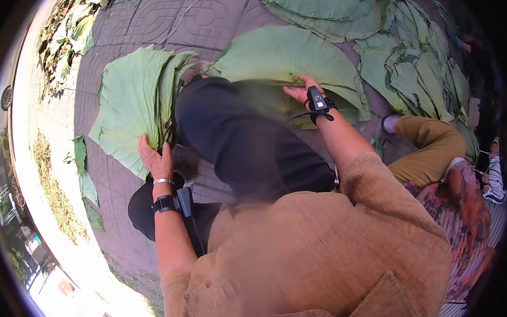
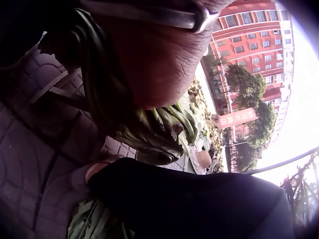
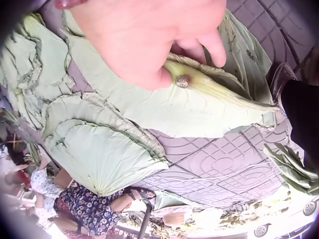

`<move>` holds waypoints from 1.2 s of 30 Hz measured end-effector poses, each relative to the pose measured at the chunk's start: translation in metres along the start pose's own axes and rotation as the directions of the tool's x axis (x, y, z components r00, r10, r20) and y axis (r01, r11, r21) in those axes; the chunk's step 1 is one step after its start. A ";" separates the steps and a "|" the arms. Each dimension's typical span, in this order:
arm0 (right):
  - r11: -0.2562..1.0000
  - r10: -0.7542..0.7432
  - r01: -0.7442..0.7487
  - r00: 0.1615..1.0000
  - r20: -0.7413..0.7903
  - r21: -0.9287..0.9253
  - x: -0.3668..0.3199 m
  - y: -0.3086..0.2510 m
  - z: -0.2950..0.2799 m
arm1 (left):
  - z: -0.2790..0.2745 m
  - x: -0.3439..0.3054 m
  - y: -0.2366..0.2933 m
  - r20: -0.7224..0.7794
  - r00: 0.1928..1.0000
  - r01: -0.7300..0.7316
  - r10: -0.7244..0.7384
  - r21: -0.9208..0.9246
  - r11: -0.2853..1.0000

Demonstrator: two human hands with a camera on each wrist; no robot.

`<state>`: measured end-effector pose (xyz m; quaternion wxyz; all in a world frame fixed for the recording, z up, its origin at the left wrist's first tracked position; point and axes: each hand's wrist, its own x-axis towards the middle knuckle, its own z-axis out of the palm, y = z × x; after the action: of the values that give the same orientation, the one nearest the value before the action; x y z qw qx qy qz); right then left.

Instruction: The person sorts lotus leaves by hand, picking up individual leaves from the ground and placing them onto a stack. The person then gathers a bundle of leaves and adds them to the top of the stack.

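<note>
1. Where the right hand (image 1: 309,94) is at work, we see a large folded leaf (image 1: 277,51) over the paving (image 1: 119,224), beside the wearer's dark trouser leg (image 1: 230,126).
2. In the right wrist view, we find the right fingers clamped on its edge, thumb on one side and the others on the opposite one, just beside a cut stem stub (image 3: 183,81).
3. On the wearer's other side, the left hand (image 1: 154,159) touches the lower part of a leaf bundle (image 1: 129,96), its thumb apart from the fingers; we cannot tell whether they clamp it, since the left wrist view shows mostly the heel of the hand.
4. Farther out, we notice a stack of flat leaves (image 1: 326,8) and, near it, a crumpled leaf pile (image 1: 421,74).
5. At the right sits another person in olive trousers (image 1: 431,144).
6. Beyond the street, we make out a red building (image 2: 249,40).
</note>
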<state>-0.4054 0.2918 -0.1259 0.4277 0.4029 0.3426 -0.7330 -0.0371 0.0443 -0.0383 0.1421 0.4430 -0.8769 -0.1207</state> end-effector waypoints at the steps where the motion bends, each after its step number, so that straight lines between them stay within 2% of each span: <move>1: 1.000 -0.007 0.007 1.000 0.011 0.001 -0.002 -0.005 0.006 | 0.001 0.000 0.000 -0.009 1.000 -0.001 0.001 0.002 1.000; 5: 0.989 -0.133 0.137 0.988 0.079 -0.056 -0.002 -0.038 0.021 | 0.003 -0.001 -0.004 -0.018 1.000 0.012 -0.011 0.005 1.000; 10: 0.947 -0.293 0.311 0.941 0.169 -0.086 -0.069 -0.073 0.072 | 0.007 -0.005 -0.005 0.018 0.992 0.124 -0.124 0.008 0.992; 14: 0.885 -0.417 0.462 0.838 0.351 -0.053 -0.125 -0.081 0.116 | 0.003 -0.005 0.002 0.072 0.979 0.193 -0.191 -0.020 0.981; 18: 0.829 -0.429 0.555 0.708 0.561 -0.067 -0.175 -0.070 0.168 | 0.000 -0.006 0.004 0.093 0.969 0.234 -0.228 -0.052 0.971; 21: 0.859 -0.290 0.507 0.602 0.744 -0.075 -0.211 -0.045 0.211 | 0.000 -0.007 0.004 0.050 0.975 0.218 -0.216 -0.040 0.975; 24: 0.922 -0.054 0.361 0.476 0.878 -0.139 -0.239 -0.006 0.255 | -0.005 -0.006 0.005 0.070 0.970 0.239 -0.235 -0.062 0.969; 27: 0.926 0.211 0.264 0.227 0.951 -0.268 -0.249 0.040 0.289 | -0.011 -0.003 0.004 0.064 0.969 0.245 -0.238 -0.128 0.961; 28: 0.907 0.277 0.274 0.179 0.944 -0.318 -0.248 0.053 0.301 | -0.013 -0.003 0.003 0.064 0.969 0.245 -0.238 -0.154 0.957; 31: 0.902 0.378 0.159 0.156 0.913 -0.401 -0.234 0.115 0.315 | -0.018 -0.003 -0.002 0.055 0.974 0.227 -0.221 -0.230 0.946; 33: 0.858 0.462 0.100 0.278 0.842 -0.504 -0.192 0.177 0.307 | -0.025 -0.005 0.000 0.049 0.976 0.216 -0.210 -0.263 0.941; 35: 0.762 0.474 0.135 0.550 0.688 -0.633 -0.175 0.219 0.288 | -0.031 -0.004 0.002 0.066 0.973 0.232 -0.223 -0.271 0.934; 36: 0.700 0.463 0.164 0.637 0.616 -0.695 -0.154 0.232 0.275 | -0.039 -0.005 0.005 0.036 0.976 0.219 -0.217 -0.247 0.944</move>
<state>-0.2306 0.0202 0.0949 0.7127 -0.1032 0.3432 -0.6030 -0.0241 0.0483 -0.0013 0.1787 0.5152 -0.8011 -0.2469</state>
